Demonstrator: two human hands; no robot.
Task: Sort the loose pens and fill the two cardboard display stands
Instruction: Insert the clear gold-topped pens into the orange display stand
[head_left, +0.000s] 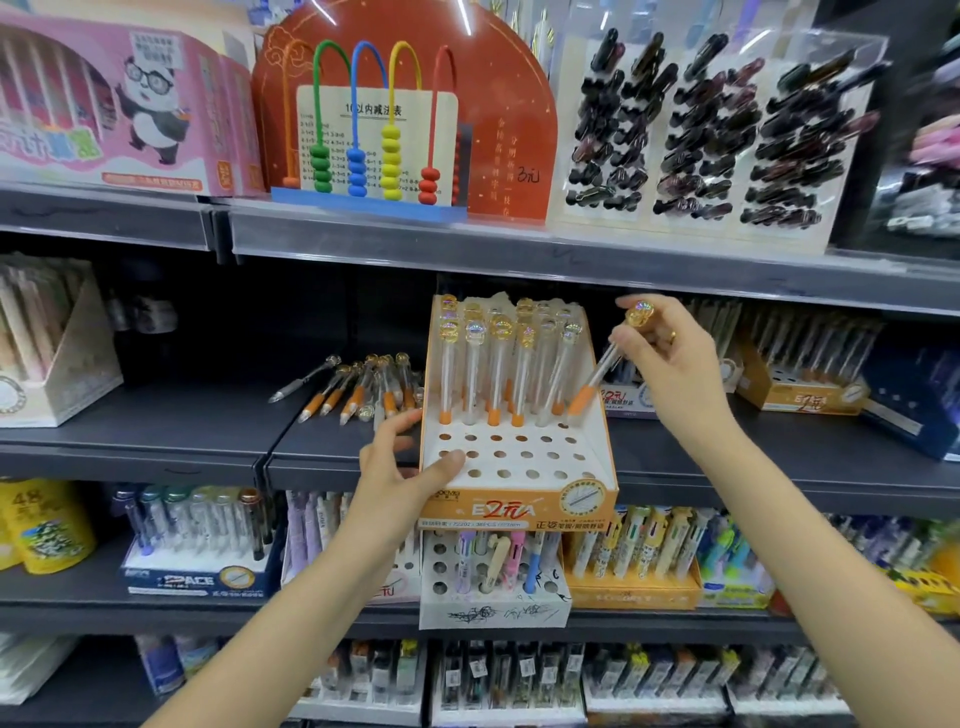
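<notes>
Pens fill the back rows of the orange cardboard stand (519, 499) on the shelf (208, 415); the front rows of holes are bare. The right hand (675, 364) pinches 1 pen (602, 371) between curled fingers (631, 340), its orange tip angled down near the stand's right wall. The left hand (405, 462) grips the stand's front-left corner, thumb on the hole panel. More loose pens (358, 387) lie left of those fingers. To seat it well, I would bring the pen upright over a free hole before lowering, with the stand braced.

Dark grey shop shelves (156, 415) in tiers; bead abacus (363, 130) above; glare on top.
</notes>
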